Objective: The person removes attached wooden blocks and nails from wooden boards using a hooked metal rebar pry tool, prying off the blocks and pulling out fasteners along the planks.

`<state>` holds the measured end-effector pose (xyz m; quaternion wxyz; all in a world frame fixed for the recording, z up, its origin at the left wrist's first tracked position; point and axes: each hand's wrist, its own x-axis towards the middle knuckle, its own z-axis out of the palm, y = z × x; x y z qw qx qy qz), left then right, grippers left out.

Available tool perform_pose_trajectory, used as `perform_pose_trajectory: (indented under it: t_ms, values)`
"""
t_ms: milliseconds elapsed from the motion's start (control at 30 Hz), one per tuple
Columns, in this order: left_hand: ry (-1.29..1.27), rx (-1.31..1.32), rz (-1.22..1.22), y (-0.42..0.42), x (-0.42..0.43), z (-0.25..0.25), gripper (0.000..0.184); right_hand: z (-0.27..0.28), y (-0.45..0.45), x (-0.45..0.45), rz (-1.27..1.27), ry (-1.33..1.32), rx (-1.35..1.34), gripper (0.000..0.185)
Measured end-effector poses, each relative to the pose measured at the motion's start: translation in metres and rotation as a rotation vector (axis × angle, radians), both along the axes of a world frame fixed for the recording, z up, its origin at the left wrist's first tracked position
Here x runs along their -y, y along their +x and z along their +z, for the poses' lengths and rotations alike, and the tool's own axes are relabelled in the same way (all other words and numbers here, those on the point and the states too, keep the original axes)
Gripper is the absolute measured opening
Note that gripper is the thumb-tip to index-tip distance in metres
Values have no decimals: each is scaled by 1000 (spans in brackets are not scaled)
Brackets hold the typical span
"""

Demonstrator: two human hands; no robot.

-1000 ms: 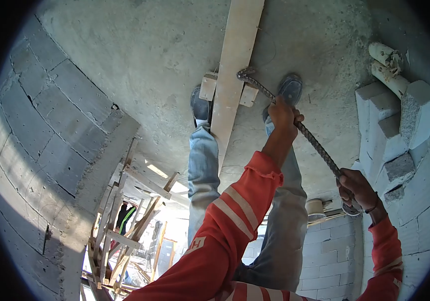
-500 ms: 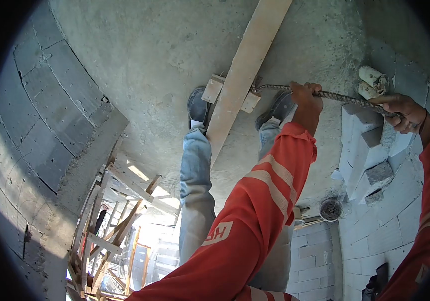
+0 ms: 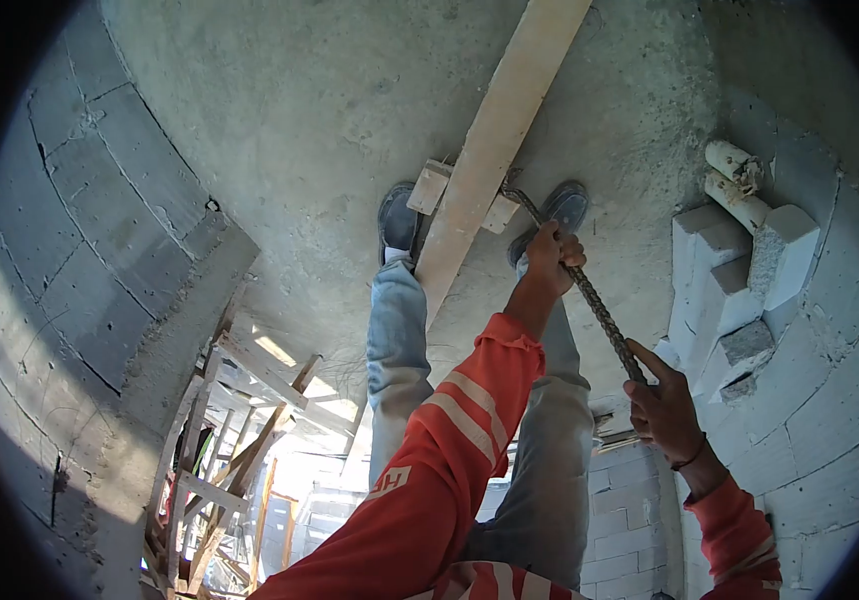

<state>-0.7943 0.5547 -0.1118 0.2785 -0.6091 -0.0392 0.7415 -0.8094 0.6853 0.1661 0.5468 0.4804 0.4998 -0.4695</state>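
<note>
A ribbed steel bar [image 3: 601, 317], like a length of rebar with a bent end, slants down to the right from a long wooden plank [image 3: 499, 130]. Its hooked end sits at the plank's right edge, beside a small wood block [image 3: 499, 213]; a second block [image 3: 430, 186] shows on the left side. My left hand [image 3: 556, 252] is wrapped round the bar's upper part, near my right shoe. Lower down, my right hand [image 3: 665, 408] grips the other end, its palm side partly hidden.
My shoes [image 3: 399, 215] stand on the concrete floor [image 3: 299, 100] astride the plank. Light blocks [image 3: 701, 260] and two pale cylindrical pieces [image 3: 736, 200] lie at the right by a block wall [image 3: 809, 370]. Wooden framing [image 3: 214, 480] stands lower left, beside another block wall [image 3: 99, 230].
The bar has swung from nearly level to a steep slant, its free end coming towards me. Both hands moved down and left with it, the right hand farthest. The plank shifted slightly.
</note>
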Motion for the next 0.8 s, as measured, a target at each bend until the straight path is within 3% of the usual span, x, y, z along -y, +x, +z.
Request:
perform_pose_trajectory:
  t_ms: [67, 233, 333, 467, 533, 567, 600, 633, 733, 800]
  values:
    - [13, -14, -58, -6, 1, -2, 21, 1, 3, 3, -8, 5, -50, 59]
    - [-308, 414, -51, -62, -49, 2, 12, -13, -94, -68, 123, -104, 92, 60]
    - [-213, 428, -94, -48, -66, -55, 9, -21, -112, -82, 160, -214, 81, 61]
    - [-182, 411, -114, -53, -59, -23, 11, -12, -94, -76, 99, -183, 64, 61]
    - [-212, 271, -224, -37, -66, -49, 10, -14, -89, -81, 64, -172, 51, 61]
    - [-248, 25, -379, -2, -86, -107, 10, -19, -88, -94, 48, -219, 56, 61]
    - [-426, -514, -628, 29, -105, -168, 9, -26, -88, -105, 33, -266, 66, 60]
    - [-602, -855, -715, 54, -117, -225, 9, -30, -97, -111, 34, -253, 111, 61]
    - [-586, -730, -837, 12, -109, -182, 18, -35, -127, -115, 252, -192, 91, 58]
    - [-268, -122, -510, -40, -77, -73, 17, -32, -124, -107, 317, -174, 42, 54]
